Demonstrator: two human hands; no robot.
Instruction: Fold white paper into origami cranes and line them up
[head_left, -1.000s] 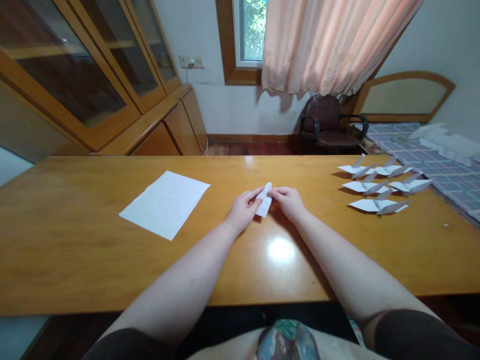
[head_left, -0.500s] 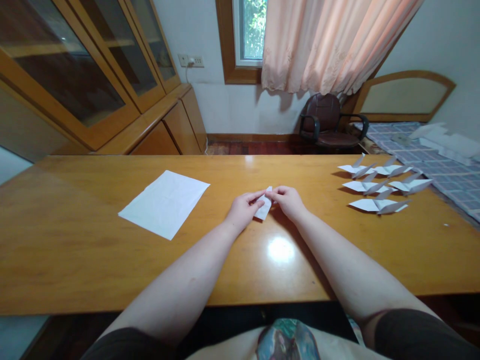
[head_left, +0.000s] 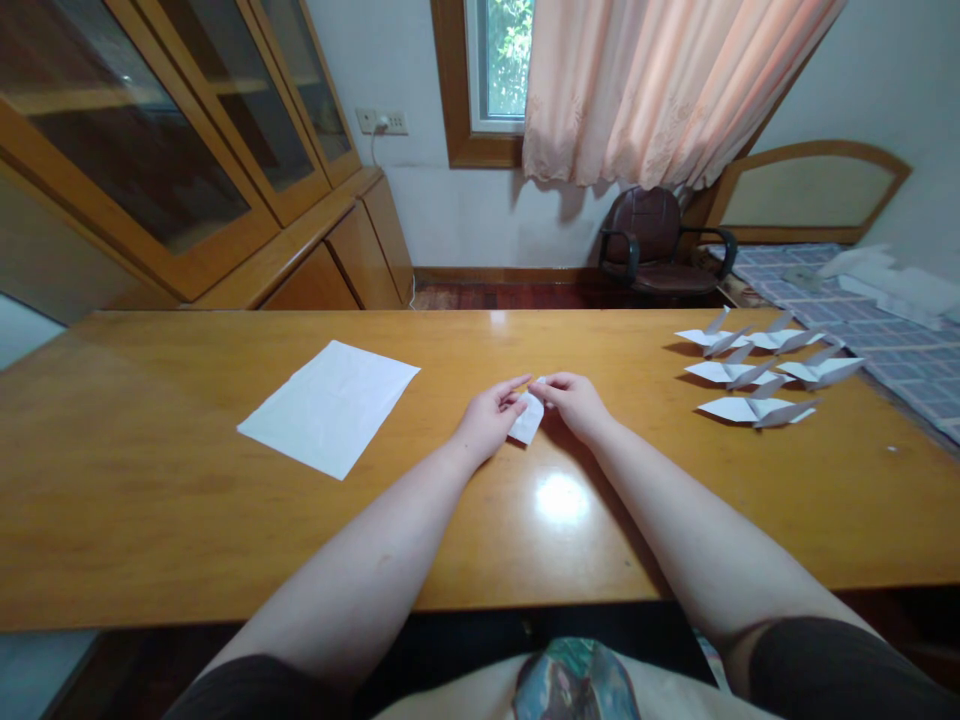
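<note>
A small piece of folded white paper (head_left: pixel 528 420) is held between my two hands over the middle of the table. My left hand (head_left: pixel 487 415) grips its left side, thumb on top and forefinger stretched along the upper edge. The fingers of my right hand (head_left: pixel 574 400) pinch its upper right corner and partly cover it. Several folded paper cranes (head_left: pixel 757 410) with spread wings stand at the right end of the table. To the left lies a flat white sheet of paper (head_left: pixel 330 410).
The wooden table (head_left: pixel 187 540) spans the view. Beyond it are a glass-door cabinet (head_left: pixel 300 210) on the left, a dark office chair (head_left: pixel 660 240), and a bed (head_left: pixel 892 330) with more white paper (head_left: pixel 900 285) on the right.
The upper tip of the folded paper, which stuck up between my fingers, now sits lower and is mostly covered. My hands have hardly moved.
</note>
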